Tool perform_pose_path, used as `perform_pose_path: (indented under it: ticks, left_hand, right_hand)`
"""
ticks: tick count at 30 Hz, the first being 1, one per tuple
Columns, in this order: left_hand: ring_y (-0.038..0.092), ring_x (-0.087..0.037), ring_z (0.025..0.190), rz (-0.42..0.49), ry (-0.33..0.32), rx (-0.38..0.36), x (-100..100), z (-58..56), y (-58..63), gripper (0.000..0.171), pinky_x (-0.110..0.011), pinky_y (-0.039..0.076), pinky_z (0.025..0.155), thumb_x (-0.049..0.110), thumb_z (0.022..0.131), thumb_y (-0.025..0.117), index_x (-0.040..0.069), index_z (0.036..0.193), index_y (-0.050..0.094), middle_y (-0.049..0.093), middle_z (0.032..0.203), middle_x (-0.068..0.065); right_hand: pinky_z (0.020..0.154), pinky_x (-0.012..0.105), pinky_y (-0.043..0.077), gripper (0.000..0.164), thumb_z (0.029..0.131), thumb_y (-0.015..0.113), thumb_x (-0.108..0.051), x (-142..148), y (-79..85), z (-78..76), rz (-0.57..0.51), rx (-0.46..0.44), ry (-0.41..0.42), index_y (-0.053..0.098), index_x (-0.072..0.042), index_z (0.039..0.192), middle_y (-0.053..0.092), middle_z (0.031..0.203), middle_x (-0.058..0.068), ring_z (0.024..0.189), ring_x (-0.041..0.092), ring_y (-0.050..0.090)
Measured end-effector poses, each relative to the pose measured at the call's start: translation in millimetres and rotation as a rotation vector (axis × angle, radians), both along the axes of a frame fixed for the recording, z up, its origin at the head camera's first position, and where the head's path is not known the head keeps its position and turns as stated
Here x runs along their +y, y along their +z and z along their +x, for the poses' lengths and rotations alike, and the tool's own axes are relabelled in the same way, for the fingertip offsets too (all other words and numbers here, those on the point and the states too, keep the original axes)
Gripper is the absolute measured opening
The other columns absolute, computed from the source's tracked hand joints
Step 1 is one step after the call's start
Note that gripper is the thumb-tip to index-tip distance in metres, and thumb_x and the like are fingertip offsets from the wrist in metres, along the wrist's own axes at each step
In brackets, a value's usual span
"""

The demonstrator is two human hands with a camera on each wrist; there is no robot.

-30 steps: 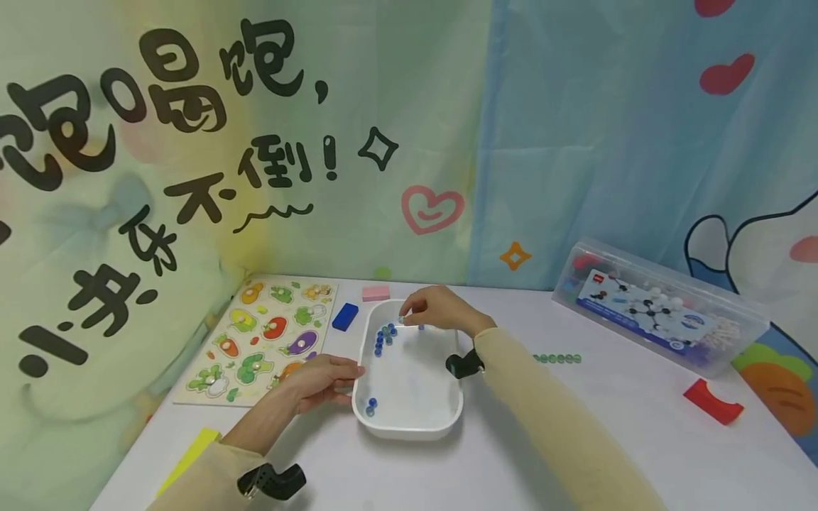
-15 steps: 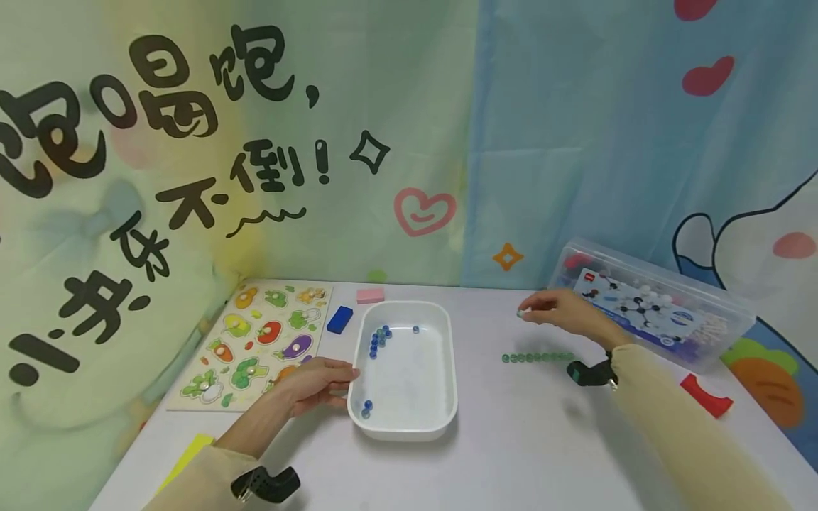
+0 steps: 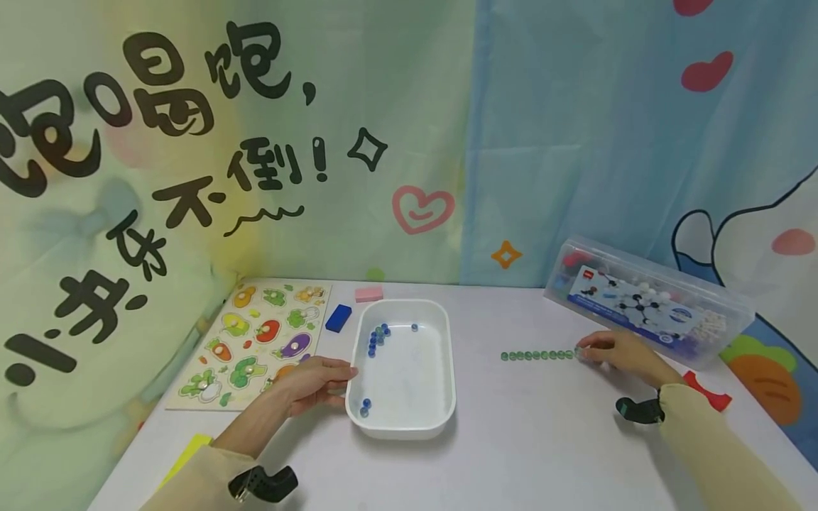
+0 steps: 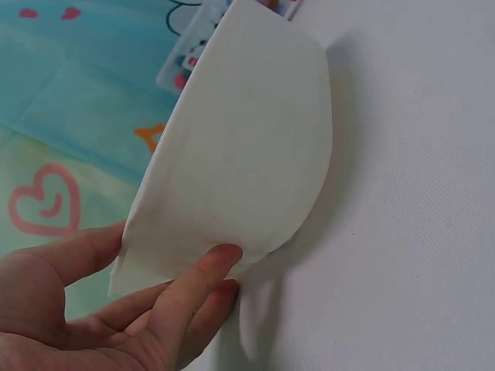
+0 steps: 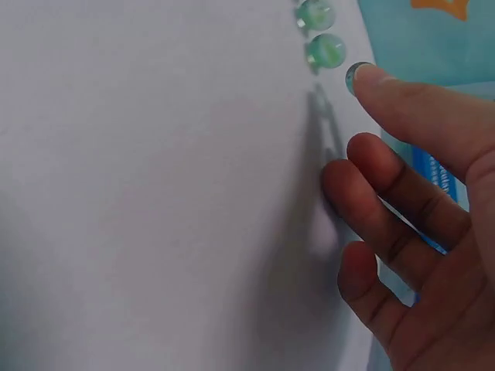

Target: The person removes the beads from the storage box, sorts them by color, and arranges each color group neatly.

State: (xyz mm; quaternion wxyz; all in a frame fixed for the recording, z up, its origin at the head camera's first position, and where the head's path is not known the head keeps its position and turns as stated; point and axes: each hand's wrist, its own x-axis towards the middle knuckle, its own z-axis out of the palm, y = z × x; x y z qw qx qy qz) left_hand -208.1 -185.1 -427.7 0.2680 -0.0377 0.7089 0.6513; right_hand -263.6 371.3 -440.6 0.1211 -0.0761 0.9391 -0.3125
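A white tray (image 3: 409, 387) stands on the table, with several blue marbles (image 3: 377, 341) and a few clearer ones inside, most along its left side. At the tray's left edge, my left hand (image 3: 316, 387) holds the rim by the thumb, with the fingers against the outer wall (image 4: 232, 147). To the right, several green marbles (image 3: 537, 355) lie in a straight row. My right hand (image 3: 620, 353) pinches a greenish glass marble (image 5: 352, 78) at the row's right end. Its other fingers are loosely curled, and the thumb covers part of that marble.
A vegetable puzzle board (image 3: 255, 341) lies left of the tray, near a blue block (image 3: 339, 318) and a pink block (image 3: 368, 294). A clear plastic box (image 3: 652, 301) stands behind my right hand. A red arch block (image 3: 709, 394) lies by the right sleeve; something yellow (image 3: 185, 458) is at front left.
My right hand has carried a marble from the tray rightward, then down to the right end of the green row. The left hand stays on the tray.
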Motion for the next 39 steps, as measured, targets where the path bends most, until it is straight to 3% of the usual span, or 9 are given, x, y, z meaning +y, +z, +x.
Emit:
perform_pose_path:
  ticks: [7,14,23,27,33,39]
  left_hand:
    - [0.071,-0.021,0.096,0.023,0.000,-0.007,-1.0,-1.3,1.7,0.051,-0.033,0.061,0.079,0.021,0.093,0.065,-0.008,0.132,0.052,0.070,0.113,-0.015]
    - [0.070,-0.026,0.101,0.039,-0.017,0.009,-0.4,-0.4,3.2,0.054,-0.034,0.061,0.080,0.020,0.094,0.064,-0.011,0.134,0.048,0.067,0.120,-0.021]
    - [0.070,-0.025,0.101,0.037,-0.013,0.007,0.2,0.4,4.1,0.054,-0.033,0.061,0.080,0.020,0.094,0.064,-0.011,0.135,0.047,0.066,0.120,-0.021]
    - [0.070,-0.024,0.100,0.036,-0.013,0.005,0.1,0.1,2.3,0.054,-0.033,0.061,0.081,0.020,0.094,0.064,-0.011,0.134,0.048,0.067,0.119,-0.021]
    - [0.070,-0.023,0.099,0.031,-0.003,-0.005,0.3,0.9,-0.6,0.055,-0.033,0.061,0.081,0.021,0.092,0.066,-0.011,0.134,0.049,0.068,0.117,-0.019]
    - [0.070,-0.021,0.098,0.025,-0.004,0.001,0.1,2.2,1.6,0.058,-0.032,0.061,0.079,0.022,0.093,0.066,-0.011,0.135,0.046,0.068,0.116,-0.018]
  right_hand:
    - [0.077,0.028,0.047,0.042,0.092,0.065,-0.036,-2.7,-3.3,1.0,0.032,0.027,-0.033,0.065,-0.004,0.118,0.064,0.119,0.019,0.098,0.023,0.053]
    - [0.091,0.054,0.049,0.044,0.092,0.064,-0.038,-4.2,-3.0,2.2,0.027,-0.004,-0.032,0.065,-0.004,0.119,0.063,0.119,0.019,0.109,0.034,0.054]
    - [0.093,0.056,0.049,0.041,0.093,0.064,-0.035,-4.5,-4.4,3.3,0.030,0.007,-0.029,0.065,-0.004,0.119,0.064,0.117,0.018,0.108,0.033,0.055]
    - [0.091,0.052,0.051,0.041,0.092,0.065,-0.036,-3.9,-5.2,3.2,0.037,0.016,-0.027,0.066,-0.005,0.118,0.065,0.116,0.017,0.105,0.031,0.056]
    - [0.081,0.036,0.053,0.045,0.092,0.064,-0.039,-1.1,-4.4,3.4,0.028,-0.003,-0.030,0.063,-0.004,0.121,0.064,0.117,0.018,0.099,0.027,0.056]
    - [0.076,0.031,0.050,0.047,0.097,0.056,-0.038,-3.9,7.9,0.2,-0.020,-0.016,-0.032,0.057,-0.004,0.130,0.063,0.122,0.020,0.099,0.025,0.056]
